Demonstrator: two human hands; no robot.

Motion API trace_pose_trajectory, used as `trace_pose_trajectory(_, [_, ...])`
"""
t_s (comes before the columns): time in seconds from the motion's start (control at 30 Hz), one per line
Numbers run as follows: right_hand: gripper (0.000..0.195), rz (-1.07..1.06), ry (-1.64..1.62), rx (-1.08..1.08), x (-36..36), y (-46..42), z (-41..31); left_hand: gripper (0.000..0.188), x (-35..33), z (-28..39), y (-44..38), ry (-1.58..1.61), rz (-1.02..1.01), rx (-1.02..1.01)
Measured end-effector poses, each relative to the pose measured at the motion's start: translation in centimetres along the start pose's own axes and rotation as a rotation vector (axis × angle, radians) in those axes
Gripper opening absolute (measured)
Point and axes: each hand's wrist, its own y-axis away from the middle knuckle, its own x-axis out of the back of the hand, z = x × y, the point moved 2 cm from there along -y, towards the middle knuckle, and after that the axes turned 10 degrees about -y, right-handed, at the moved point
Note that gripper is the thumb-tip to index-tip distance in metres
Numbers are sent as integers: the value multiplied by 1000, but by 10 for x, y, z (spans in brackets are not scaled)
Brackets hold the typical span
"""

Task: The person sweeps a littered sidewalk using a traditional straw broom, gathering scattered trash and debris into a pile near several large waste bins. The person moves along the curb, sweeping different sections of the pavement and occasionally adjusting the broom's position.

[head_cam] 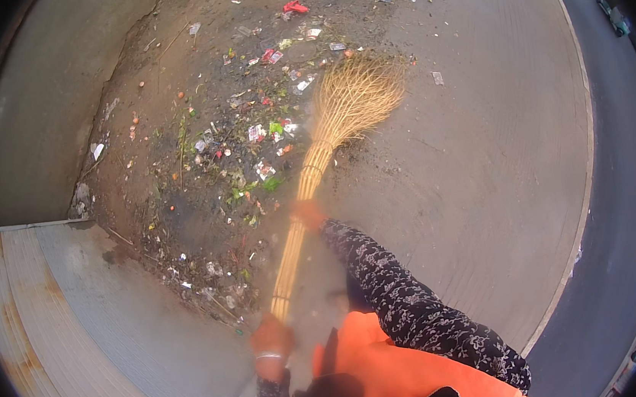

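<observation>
A long broom of bundled twigs [315,164] slants across the middle of the view, its spread bristles on the ground at the upper right. Near the butt end of its handle, my left hand [272,340] is closed around the bundle, a pale band at the wrist. Farther up the handle, below the upper binding, my right hand [308,214] grips it too, slightly blurred. Left of the bristles lies scattered litter [257,132]: plastic scraps, paper, green leaves and dark wet debris. A red plastic scrap [295,8] lies beyond the broom.
Ribbed metal panels with rust stains [25,318] stand at the lower left. A raised concrete edge [106,87] bounds the litter on the left. On the right, a pale kerb [587,115] separates the pavement from a dark road [618,158]; a vehicle [616,17] shows at the upper right.
</observation>
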Motion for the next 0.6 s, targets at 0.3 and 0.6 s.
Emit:
trace_pose_trajectory(0.3, [35, -153, -230, -500, -117, 80, -32, 37, -122, -58, 82, 351, -40, 275])
trace_pose_trajectory(0.6, [31, 260, -917, -661, -9, 125, -88, 41, -153, -105, 81, 343, -46, -197])
